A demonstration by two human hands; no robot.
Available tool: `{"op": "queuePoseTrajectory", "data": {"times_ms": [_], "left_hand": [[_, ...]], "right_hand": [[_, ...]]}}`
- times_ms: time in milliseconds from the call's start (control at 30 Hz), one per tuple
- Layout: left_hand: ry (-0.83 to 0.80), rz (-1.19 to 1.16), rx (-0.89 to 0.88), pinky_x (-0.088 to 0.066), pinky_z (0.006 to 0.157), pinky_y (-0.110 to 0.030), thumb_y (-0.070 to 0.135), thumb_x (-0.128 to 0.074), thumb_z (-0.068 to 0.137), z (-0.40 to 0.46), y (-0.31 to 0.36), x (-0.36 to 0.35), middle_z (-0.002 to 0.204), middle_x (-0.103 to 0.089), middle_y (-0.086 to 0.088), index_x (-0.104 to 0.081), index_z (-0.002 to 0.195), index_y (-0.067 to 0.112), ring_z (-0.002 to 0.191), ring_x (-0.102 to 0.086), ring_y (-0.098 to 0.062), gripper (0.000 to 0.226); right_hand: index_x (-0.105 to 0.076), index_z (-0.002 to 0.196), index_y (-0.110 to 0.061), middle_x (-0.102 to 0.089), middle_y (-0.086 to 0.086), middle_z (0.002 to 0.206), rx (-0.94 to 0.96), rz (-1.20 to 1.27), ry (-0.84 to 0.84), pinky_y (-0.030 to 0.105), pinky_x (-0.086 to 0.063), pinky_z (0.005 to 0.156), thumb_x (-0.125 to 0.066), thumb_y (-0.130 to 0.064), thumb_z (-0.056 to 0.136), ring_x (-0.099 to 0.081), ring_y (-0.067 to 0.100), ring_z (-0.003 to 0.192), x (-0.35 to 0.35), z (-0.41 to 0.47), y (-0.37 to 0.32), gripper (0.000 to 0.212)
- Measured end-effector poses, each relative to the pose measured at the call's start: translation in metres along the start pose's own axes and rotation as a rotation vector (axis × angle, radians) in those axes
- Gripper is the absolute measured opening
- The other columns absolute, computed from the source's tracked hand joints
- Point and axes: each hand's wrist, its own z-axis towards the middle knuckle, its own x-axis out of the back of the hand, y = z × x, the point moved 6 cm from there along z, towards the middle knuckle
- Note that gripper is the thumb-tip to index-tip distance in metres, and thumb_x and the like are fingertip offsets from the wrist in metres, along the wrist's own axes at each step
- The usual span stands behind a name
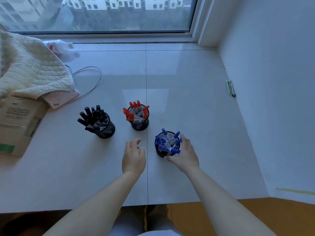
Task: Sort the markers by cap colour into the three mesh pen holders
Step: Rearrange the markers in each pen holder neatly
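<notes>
while printed writing shows on the cardboard box point(18, 123) at nine o'clock and on the pink label point(56, 104) under the quilted cream blanket point(29, 68), none of it is sharp enough to read, and the plastic bottle point(58, 46) at eleven o'clock carries a red mark that is just as blurred. a thin grey cable point(92, 79) loops beside the blanket.

three black mesh holders stand on the pale tiled ledge point(187, 92). the left holder point(106, 128) is packed with black-capped markers point(92, 116), caps up and fanning toward ten o'clock. the middle holder point(140, 123) holds red-capped markers point(134, 111) leaning against its rim. the right holder point(161, 151), at five o'clock from the middle one, is full of blue-capped markers point(167, 142).

the left hand point(133, 157) hovers over the ledge between the holders with fingers loosely curled, holding nothing. the right hand point(185, 155) wraps around the right holder, thumb low on its near wall and fingers up its far side.

a window point(105, 14) at twelve o'clock looks onto white apartment blocks. a white wall point(272, 82) closes the ledge at three o'clock, with a small green clip point(230, 87) at its foot. orange-brown flooring point(255, 217) shows at five o'clock.
</notes>
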Motion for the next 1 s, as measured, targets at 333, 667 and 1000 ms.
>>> {"op": "queuePoseTrajectory", "data": {"times_ms": [333,667,1000], "left_hand": [[-0.394,0.565,0.145,-0.030,0.106,-0.052,0.053,-0.058,0.082,0.011,-0.060,-0.034,0.157,0.003,0.007,-0.012,0.145,0.040,0.144,0.002,-0.023,0.079],[-0.427,0.664,0.138,-0.035,0.098,-0.059,0.052,-0.064,0.078,0.027,-0.054,-0.048,0.154,0.021,0.006,0.004,0.143,0.047,0.142,0.015,-0.030,0.094],[-0.435,0.710,0.126,-0.039,0.097,-0.054,0.053,-0.062,0.079,0.029,-0.053,-0.046,0.154,0.021,0.005,0.005,0.143,0.046,0.142,0.014,-0.031,0.092]], "right_hand": [[-0.035,0.124,-0.034,-0.036,-0.031,0.099,0.115,0.115,0.136,0.014,-0.032,0.064,-0.078,-0.044,0.057,-0.037,0.001,0.095,-0.012,0.009,-0.014,0.080],[-0.035,0.132,-0.031,-0.047,-0.018,0.114,0.056,0.088,0.185,0.026,-0.038,0.074,-0.075,-0.051,0.059,-0.043,0.009,0.107,0.000,0.039,-0.020,0.085],[-0.029,0.139,-0.030,-0.046,-0.009,0.134,-0.002,0.157,0.139,0.032,-0.042,0.087,-0.076,-0.047,0.064,-0.043,0.017,0.120,0.016,0.075,-0.030,0.090]]}}
